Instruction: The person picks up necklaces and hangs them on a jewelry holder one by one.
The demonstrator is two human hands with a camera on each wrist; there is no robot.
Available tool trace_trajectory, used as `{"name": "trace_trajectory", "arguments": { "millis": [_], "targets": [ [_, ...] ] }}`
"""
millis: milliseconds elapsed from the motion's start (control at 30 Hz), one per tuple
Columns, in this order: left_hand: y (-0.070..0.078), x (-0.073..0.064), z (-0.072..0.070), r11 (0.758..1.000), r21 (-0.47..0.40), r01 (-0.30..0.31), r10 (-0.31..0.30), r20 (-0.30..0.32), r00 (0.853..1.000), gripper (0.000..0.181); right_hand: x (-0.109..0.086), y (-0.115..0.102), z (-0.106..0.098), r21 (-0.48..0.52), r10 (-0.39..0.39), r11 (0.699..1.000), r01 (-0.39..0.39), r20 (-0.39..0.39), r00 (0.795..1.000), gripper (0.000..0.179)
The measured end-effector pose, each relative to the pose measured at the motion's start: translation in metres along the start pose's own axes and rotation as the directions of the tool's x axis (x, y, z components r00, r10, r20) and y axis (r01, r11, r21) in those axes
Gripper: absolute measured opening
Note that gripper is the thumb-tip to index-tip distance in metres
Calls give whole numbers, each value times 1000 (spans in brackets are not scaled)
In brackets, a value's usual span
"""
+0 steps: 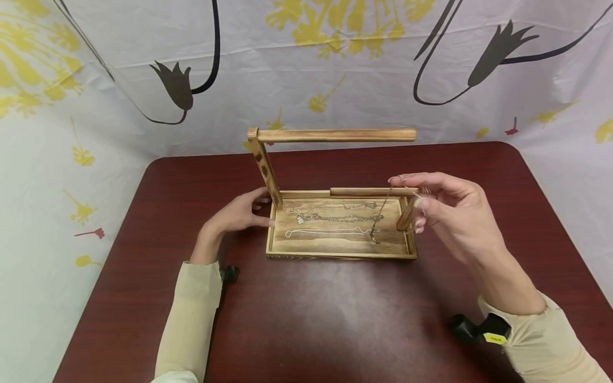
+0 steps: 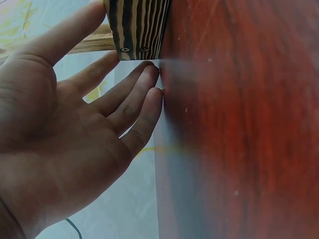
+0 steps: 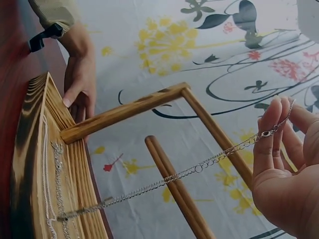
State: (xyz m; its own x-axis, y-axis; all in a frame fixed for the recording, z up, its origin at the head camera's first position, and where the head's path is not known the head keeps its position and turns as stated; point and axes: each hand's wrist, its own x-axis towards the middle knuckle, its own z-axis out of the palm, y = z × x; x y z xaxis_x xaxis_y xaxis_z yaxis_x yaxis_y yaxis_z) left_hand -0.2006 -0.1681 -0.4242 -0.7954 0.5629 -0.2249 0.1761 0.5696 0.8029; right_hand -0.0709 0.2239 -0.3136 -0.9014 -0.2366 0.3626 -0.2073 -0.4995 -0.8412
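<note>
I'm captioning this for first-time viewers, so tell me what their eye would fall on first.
The wooden jewelry stand on the dark red table stands out first, its two bars set at different heights over a shallow tray of silvery chains. Next comes the chain necklace hanging from the right hand at the tray's right side. Behind, large yellow flowers brighten the white cloth.

Around my dark red-brown table [image 1: 268, 340] I see pale, creased cloth [image 1: 287, 80] hanging like walls, printed with yellow blossoms [image 1: 310, 33] and, ahead of me, 2 grey tulip-like flowers [image 1: 174, 88] on curling stems. Light leaves a soft glare [image 1: 349, 308] on the surface before me.
</note>
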Motion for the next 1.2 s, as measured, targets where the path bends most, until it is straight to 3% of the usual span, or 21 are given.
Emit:
{"name": "trace_trajectory", "arguments": {
  "millis": [500, 933, 1200],
  "targets": [
    [1, 2, 0, 1000, 14, -15, 14, 12, 1000, 77, -8, -10, -20, 129, -114, 986, 109, 31, 993, 33],
    [2, 1, 0, 1000, 21, -15, 15, 11, 1000, 78, -7, -19, -28, 189, -177, 965, 179, -29, 984, 28],
    [0, 0, 1, 1000, 11, -3, 2, 10, 1000, 77, -8, -23, -32, 183, -172, 966, 184, -77, 982, 27]
  ]
}}
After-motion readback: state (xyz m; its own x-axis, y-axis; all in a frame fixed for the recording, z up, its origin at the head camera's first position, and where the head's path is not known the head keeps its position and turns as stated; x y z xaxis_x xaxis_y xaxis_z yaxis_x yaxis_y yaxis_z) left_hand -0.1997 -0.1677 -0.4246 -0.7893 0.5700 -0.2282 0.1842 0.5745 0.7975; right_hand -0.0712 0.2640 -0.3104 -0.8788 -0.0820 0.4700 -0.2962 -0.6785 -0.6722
